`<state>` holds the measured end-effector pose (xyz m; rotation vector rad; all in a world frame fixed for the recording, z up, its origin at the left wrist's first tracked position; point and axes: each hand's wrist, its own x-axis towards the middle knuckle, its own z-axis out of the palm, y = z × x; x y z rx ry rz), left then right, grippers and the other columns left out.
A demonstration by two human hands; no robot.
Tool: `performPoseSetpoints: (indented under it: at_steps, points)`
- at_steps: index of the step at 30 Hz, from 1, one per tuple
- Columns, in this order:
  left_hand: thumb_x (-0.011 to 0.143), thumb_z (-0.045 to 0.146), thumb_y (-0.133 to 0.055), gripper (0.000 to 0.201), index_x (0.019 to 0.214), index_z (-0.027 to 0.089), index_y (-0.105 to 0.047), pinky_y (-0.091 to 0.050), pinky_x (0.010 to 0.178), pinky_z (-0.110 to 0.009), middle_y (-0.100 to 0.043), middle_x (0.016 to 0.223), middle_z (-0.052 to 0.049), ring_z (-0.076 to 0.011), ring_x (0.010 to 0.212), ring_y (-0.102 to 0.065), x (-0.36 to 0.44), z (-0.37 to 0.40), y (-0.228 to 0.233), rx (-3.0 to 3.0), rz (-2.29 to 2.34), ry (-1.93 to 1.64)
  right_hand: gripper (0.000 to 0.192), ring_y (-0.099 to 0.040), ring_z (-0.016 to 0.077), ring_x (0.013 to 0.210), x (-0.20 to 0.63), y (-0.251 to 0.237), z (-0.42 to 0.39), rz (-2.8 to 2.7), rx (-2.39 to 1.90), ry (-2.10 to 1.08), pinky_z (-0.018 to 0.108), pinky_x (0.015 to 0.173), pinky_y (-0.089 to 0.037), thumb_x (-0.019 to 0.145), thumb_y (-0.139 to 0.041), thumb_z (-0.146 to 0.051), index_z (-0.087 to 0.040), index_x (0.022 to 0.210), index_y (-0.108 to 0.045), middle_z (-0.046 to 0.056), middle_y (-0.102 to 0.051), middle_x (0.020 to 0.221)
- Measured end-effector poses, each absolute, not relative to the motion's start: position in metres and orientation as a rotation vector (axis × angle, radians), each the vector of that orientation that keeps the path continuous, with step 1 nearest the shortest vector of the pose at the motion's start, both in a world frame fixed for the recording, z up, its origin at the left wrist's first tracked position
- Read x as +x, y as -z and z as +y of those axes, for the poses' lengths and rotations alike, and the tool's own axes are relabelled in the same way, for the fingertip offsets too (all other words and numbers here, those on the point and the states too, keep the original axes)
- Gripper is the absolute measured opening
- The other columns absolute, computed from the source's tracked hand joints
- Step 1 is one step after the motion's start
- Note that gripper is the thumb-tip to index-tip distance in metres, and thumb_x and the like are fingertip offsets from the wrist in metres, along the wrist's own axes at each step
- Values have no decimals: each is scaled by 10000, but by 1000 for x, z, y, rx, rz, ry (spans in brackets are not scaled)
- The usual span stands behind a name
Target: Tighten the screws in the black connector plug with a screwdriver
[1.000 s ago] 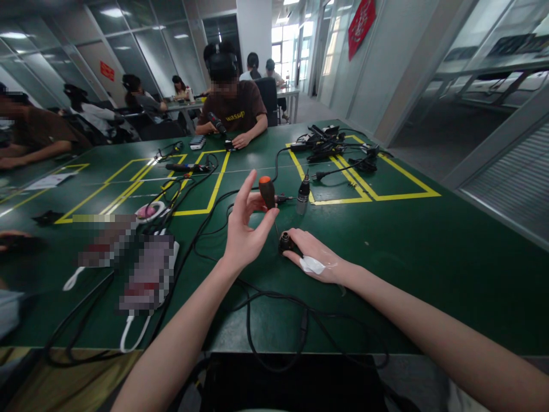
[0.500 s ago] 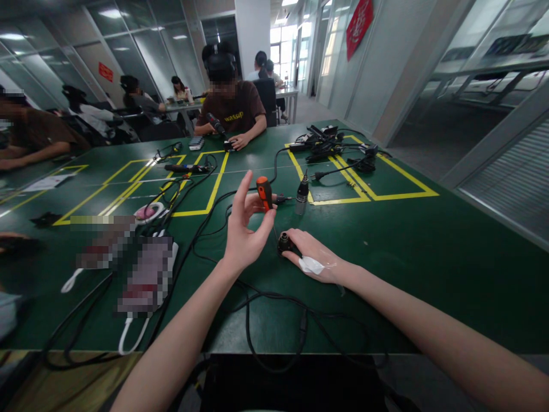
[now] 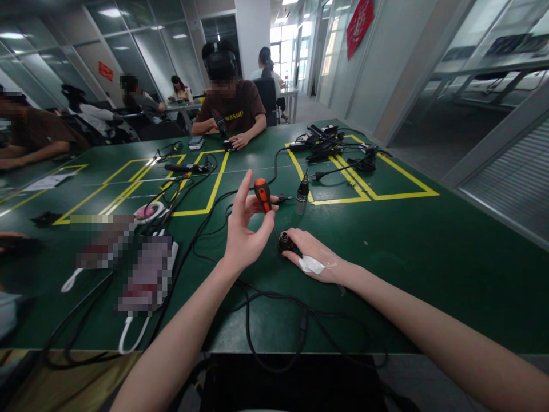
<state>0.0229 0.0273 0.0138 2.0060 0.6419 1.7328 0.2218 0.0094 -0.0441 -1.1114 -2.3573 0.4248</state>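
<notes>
My left hand (image 3: 249,226) pinches an orange and black screwdriver (image 3: 262,193) between thumb and fingers, the index finger raised. Its handle tilts up and to the left, and its thin shaft runs down toward a small round black part (image 3: 284,242) with a metal collar on top. My right hand (image 3: 309,252) is closed around the side of that part and rests on the table; a white patch is taped to the back of this hand. Just beyond stands a black tool piece with a pointed tip and grey lower end (image 3: 302,194), upright on the table.
The green table (image 3: 429,257) carries yellow tape outlines. A heap of black cables and adapters (image 3: 321,143) lies at the back right. Two blurred devices with white cords (image 3: 150,274) are at the left, among loose black cables. Across the table a person (image 3: 234,109) holds a power drill.
The screwdriver handle has tipped slightly to the left in my left hand. My right hand and the black part stay in place. The person opposite has shifted the drill slightly.
</notes>
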Motion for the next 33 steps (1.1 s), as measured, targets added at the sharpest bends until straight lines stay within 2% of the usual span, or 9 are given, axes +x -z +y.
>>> performPoseSetpoints:
  at_steps: [3,8,13,16,21,24,27,30,33]
  points:
    - [1029,283,-669,653,1622,318,-397,-637,952,-357,-772,1190,-79,-183,992,-766,22,26,-14,2008,638,-1709,259,-698,318,1042,221,42,9,-2355,-1117,-432,498,940,-580,1003,-653,-228,-195,1255,-608,144,-720,1171]
    - [942,361,-806,675,1547,329,-510,-617,854,-274,-730,1276,-68,-180,1042,-734,22,29,-14,2029,741,-1796,277,-704,320,1068,222,42,9,-2362,-1136,-427,494,954,-581,1005,-661,-231,-187,1272,-604,148,-717,1188]
    - [1012,293,-703,689,1629,324,-398,-645,931,-320,-773,1167,-64,-174,995,-773,24,25,-17,1993,649,-1732,303,-702,318,1078,223,44,9,-2368,-1109,-407,498,957,-580,1005,-654,-233,-193,1299,-594,146,-719,1208]
    - [1024,269,-676,636,1610,307,-431,-640,962,-347,-775,1217,-83,-190,1037,-777,24,24,-17,2016,634,-1716,296,-701,315,1065,223,43,9,-2369,-1113,-410,492,946,-581,1009,-648,-234,-188,1296,-591,143,-720,1193]
    - [941,316,-801,670,1549,322,-519,-620,829,-261,-733,1342,-87,-179,1040,-727,22,29,-15,2043,732,-1788,297,-703,320,1063,223,44,9,-2360,-1110,-418,503,955,-578,1008,-648,-239,-193,1296,-595,148,-720,1194]
    - [956,266,-778,745,1613,337,-435,-634,857,-268,-763,1253,-70,-161,988,-741,23,28,-14,2021,703,-1770,303,-704,319,1067,223,45,10,-2362,-1101,-413,503,958,-580,1004,-653,-236,-192,1298,-594,149,-719,1204]
    - [997,209,-701,753,1656,326,-356,-652,942,-334,-783,1209,-71,-174,992,-776,24,25,-15,2013,650,-1716,297,-705,318,1062,223,45,10,-2355,-1099,-416,502,949,-583,1003,-653,-232,-197,1292,-595,144,-721,1196]
    - [1024,206,-651,656,1624,312,-408,-647,968,-360,-790,1228,-79,-181,1004,-788,23,23,-17,2030,626,-1676,286,-705,320,1059,223,44,10,-2352,-1108,-426,504,948,-582,999,-658,-229,-201,1277,-600,141,-722,1184]
    - [976,239,-747,692,1592,323,-444,-630,947,-321,-805,1159,-49,-174,1006,-776,23,24,-17,2032,640,-1716,274,-705,321,1056,222,42,9,-2360,-1128,-434,501,948,-581,997,-659,-214,-187,1263,-599,147,-721,1177]
